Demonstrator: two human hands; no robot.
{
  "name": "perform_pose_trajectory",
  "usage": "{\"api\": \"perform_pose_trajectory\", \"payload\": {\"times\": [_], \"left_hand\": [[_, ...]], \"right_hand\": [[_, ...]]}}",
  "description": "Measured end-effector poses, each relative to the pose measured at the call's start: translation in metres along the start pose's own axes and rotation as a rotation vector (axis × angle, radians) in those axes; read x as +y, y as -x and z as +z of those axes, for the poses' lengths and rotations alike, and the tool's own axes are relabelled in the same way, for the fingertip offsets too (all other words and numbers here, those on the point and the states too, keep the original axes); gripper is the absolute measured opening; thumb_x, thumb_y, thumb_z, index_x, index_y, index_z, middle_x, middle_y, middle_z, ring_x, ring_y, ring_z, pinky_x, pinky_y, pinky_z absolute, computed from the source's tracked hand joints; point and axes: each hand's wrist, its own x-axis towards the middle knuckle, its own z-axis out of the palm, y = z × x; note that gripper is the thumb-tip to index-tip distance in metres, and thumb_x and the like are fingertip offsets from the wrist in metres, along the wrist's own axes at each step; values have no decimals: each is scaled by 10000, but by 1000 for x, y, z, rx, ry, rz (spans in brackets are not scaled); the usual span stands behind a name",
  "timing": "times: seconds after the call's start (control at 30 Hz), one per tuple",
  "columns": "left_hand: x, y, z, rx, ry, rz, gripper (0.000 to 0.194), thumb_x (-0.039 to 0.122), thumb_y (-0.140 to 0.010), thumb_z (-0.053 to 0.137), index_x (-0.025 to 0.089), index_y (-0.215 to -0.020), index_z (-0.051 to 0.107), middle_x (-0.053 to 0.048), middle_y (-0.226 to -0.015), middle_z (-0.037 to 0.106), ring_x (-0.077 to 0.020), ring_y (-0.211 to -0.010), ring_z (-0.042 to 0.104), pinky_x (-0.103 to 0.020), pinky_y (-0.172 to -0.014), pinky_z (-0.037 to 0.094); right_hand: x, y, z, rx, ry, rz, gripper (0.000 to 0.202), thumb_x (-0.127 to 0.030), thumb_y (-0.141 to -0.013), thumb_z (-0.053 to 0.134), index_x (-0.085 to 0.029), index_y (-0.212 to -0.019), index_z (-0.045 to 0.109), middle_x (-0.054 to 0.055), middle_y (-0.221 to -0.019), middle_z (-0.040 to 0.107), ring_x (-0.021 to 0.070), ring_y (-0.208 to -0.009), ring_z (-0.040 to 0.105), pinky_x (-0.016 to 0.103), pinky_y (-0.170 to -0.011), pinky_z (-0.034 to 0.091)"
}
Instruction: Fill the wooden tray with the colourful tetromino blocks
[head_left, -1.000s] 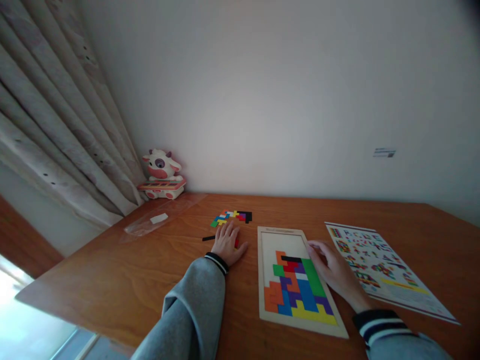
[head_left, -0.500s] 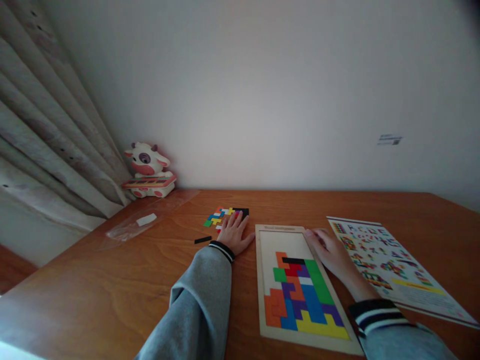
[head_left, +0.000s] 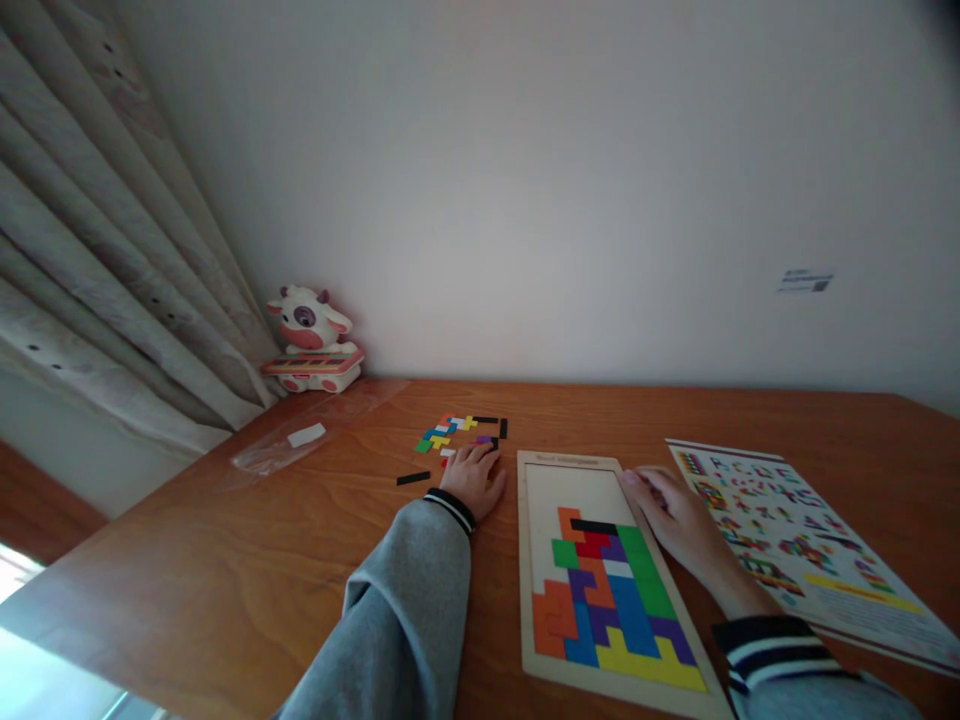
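Right hand [head_left: 679,520] seemingly touches tray edge [head_left: 683,618]

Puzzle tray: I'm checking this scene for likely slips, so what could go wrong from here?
The left hand, right by the loose pieces, might scatter them. The right hand, at the edge of the tray, could nudge it askew. The placed pieces might then slide toward its unfilled far end.

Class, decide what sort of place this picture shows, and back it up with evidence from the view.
Probably a room in a home: patterned curtains, a cow-shaped toy keyboard against a plain wall, and a block puzzle tray on a wooden table.
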Motion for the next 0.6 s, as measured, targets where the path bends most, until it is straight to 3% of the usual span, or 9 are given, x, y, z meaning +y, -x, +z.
{"api": "perform_pose_trajectory", "payload": {"times": [0.17, 0.23, 0.33, 0.47, 0.6], "left_hand": [[-2, 25, -11, -6, 24, 29, 413, 441, -907, 534, 267, -1274, 613, -71, -1394, 549, -307, -1229, 487, -526, -1040, 397], [-13, 27, -17, 14, 8, -7, 435, 451, -889, 562, 282, -1288, 599, -77, -1462, 477, -322, -1284, 445, -545, -1051, 376], [-38, 20, -22, 67, -51, -168, 531, 505, -877, 566, 236, -1336, 560, -126, -1502, 418, -368, -1367, 362, -577, -1078, 329], [-65, 10, -22, 36, -88, -223, 612, 591, -876, 532, 242, -1378, 510, -125, -1462, 472, -365, -1376, 366, -579, -1109, 284], [-66, 15, -21, 33, -134, -200, 461, 495, -922, 496, 246, -1302, 576, -112, -1392, 538, -342, -1273, 470, -534, -1053, 365]], "right_hand": [[-1, 0, -1, 5, 16, -24, 398, -556, -913, 460, -221, -874, 670, 96, -906, 692, 240, -808, 649, 351, -680, 539], [0, 1, -1, -2, 4, -21, 387, -549, -914, 460, -224, -883, 667, 97, -928, 693, 244, -832, 654, 352, -697, 542], [3, 2, 1, -6, -3, -16, 375, -538, -914, 465, -221, -904, 665, 103, -964, 686, 252, -874, 654, 359, -726, 540], [5, 3, 2, -15, 14, -29, 358, -520, -926, 463, -221, -911, 659, 99, -957, 678, 249, -873, 644, 362, -729, 530], [3, 3, 0, -30, 26, -25, 359, -511, -937, 457, -215, -921, 659, 96, -958, 676, 243, -871, 638, 359, -726, 524]]}}
